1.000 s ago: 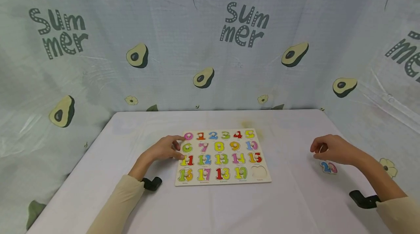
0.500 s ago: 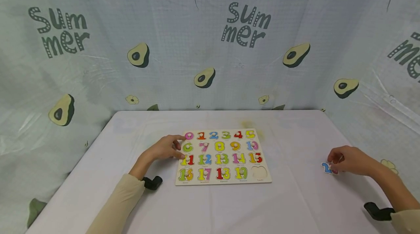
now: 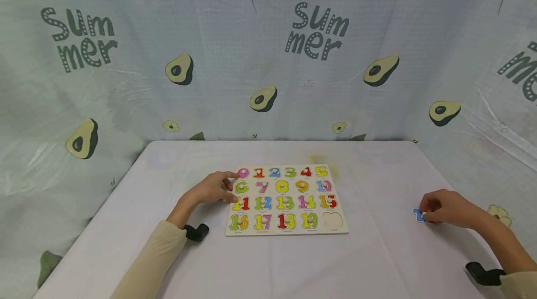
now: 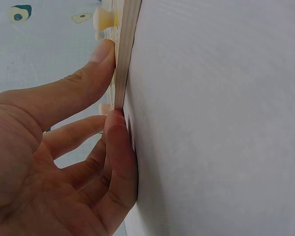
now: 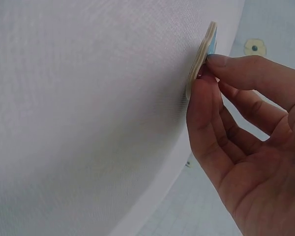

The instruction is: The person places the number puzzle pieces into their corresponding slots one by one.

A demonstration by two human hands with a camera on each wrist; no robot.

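A wooden number puzzle board [image 3: 294,194] lies flat mid-table in the head view, filled with colourful knobbed numbers from 0 to 19. Its bottom-right recess [image 3: 333,220] holds no piece. My left hand [image 3: 211,188] grips the board's left edge; in the left wrist view the thumb [image 4: 91,73] lies on the top face and curled fingers sit against the edge. Far to the right, my right hand [image 3: 450,208] pinches the number 20 puzzle piece [image 3: 418,215]. Its blue 2 shows, while the fingers cover the 0. The right wrist view shows this piece [image 5: 202,54] edge-on, close to the tablecloth.
A white cloth covers the table [image 3: 369,261]. Behind and beside it hangs a printed curtain [image 3: 209,33] with avocados and lettering. Black camera mounts [image 3: 196,232] sit at both wrists.
My right hand has moved right and toward me, onto the number 20 piece, and its fingers have taken hold of it. The left hand stays at the board's edge.
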